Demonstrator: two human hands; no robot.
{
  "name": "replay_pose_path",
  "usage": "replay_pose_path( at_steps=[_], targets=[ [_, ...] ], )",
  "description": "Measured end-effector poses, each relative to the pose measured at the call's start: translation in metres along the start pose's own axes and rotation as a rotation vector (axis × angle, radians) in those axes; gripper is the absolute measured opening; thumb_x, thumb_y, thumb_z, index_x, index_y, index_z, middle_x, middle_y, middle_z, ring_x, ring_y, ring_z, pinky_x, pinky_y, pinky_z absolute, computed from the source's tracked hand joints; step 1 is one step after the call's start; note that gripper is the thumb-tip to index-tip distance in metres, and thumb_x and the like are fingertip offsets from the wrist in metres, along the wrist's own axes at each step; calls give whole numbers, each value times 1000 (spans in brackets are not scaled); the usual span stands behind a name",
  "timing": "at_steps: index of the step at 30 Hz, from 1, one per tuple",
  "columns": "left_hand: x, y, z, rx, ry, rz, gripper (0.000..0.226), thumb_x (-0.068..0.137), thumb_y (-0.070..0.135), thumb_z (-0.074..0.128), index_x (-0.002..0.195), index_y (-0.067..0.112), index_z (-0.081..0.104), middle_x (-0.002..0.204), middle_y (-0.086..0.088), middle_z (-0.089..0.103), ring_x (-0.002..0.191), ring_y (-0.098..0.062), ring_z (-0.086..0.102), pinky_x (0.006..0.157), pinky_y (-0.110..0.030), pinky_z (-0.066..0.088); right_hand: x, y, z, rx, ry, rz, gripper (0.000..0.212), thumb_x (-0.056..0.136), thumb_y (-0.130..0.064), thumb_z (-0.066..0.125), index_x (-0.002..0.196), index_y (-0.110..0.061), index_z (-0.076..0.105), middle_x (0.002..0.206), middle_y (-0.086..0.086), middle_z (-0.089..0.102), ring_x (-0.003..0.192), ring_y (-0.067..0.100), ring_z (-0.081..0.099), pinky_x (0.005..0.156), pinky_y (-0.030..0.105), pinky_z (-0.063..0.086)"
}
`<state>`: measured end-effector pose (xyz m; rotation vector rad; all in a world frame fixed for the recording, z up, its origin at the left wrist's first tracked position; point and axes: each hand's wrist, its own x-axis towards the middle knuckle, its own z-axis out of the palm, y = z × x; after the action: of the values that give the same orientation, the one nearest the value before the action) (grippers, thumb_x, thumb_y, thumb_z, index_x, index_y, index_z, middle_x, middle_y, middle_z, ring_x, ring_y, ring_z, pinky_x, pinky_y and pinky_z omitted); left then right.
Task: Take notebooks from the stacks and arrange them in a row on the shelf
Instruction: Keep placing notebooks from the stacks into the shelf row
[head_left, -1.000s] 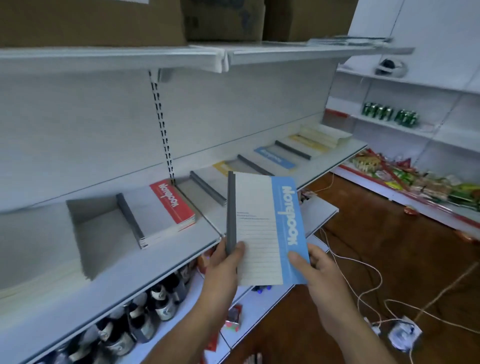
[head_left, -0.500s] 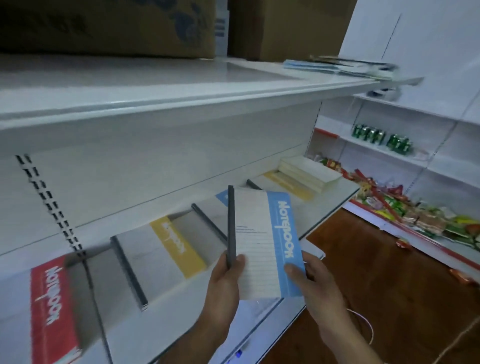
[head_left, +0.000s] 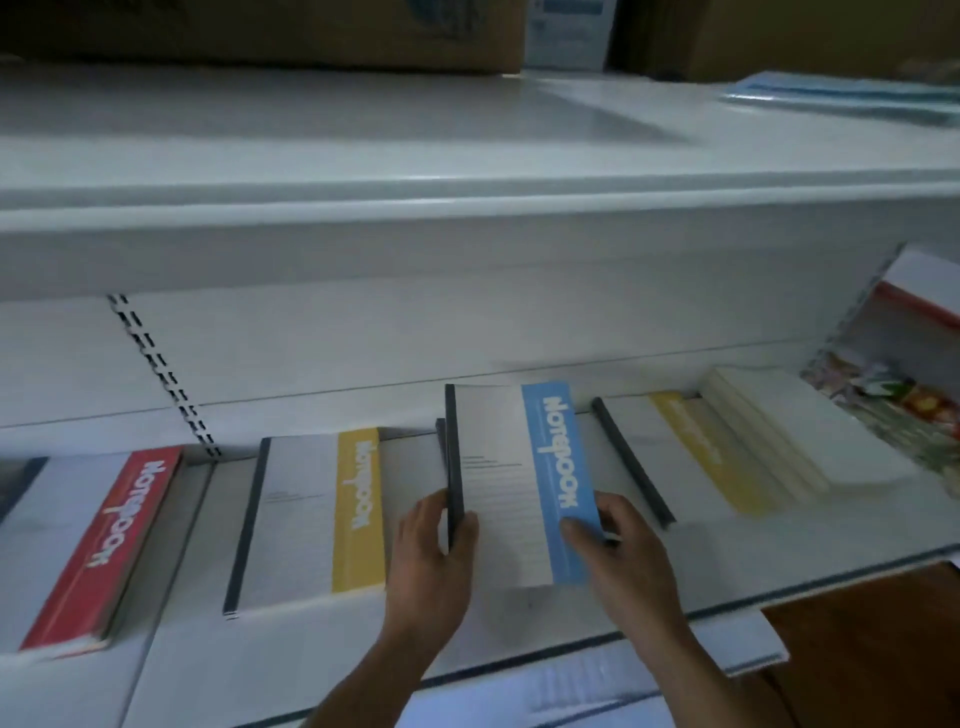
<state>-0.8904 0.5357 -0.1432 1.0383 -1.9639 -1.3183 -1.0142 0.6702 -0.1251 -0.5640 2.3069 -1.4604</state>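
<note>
I hold a blue-striped notebook (head_left: 511, 478) over the white shelf (head_left: 322, 654), between a yellow-striped notebook (head_left: 317, 519) on its left and another yellow-striped one (head_left: 675, 457) on its right. My left hand (head_left: 431, 566) grips its dark spine edge, thumb on the cover. My right hand (head_left: 618, 556) pinches the blue stripe at the lower right corner. A red-striped notebook (head_left: 98, 545) lies further left. Another dark spine peeks out just behind the held notebook. A stack of pale notebooks (head_left: 795, 431) sits at the far right of the shelf.
An upper shelf (head_left: 467, 197) overhangs just above, carrying cardboard boxes (head_left: 311, 31) and blue papers (head_left: 841, 96). A lower shelf edge (head_left: 597, 670) shows under my arms. Brown floor (head_left: 872, 660) and colourful packets (head_left: 893, 395) lie to the right.
The view has swung closer to the shelf and to the left. Both hands have carried the blue notebook forward over the shelf, between the yellow notebooks.
</note>
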Motion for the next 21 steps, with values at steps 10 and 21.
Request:
replay_pose_path(
  at_steps=[10, 21],
  targets=[
    [26, -10, 26, 552, 81, -57, 49, 99, 42, 39, 143, 22, 42, 155, 3, 32, 148, -21, 10, 121, -39, 11, 67, 24, 6, -319, -122, -263, 20, 85, -34, 68, 95, -19, 60, 98, -6, 56, 92, 13, 57, 60, 7, 36],
    [19, 2, 44, -32, 81, -173, 59, 99, 22, 52, 151, 29, 24, 156, 9, 29, 142, -6, 26, 120, -35, 22, 72, 30, 3, -121, -250, -147, 64, 95, -25, 56, 152, -21, 26, 153, -7, 34, 139, 8, 34, 105, 15, 28]
  ],
)
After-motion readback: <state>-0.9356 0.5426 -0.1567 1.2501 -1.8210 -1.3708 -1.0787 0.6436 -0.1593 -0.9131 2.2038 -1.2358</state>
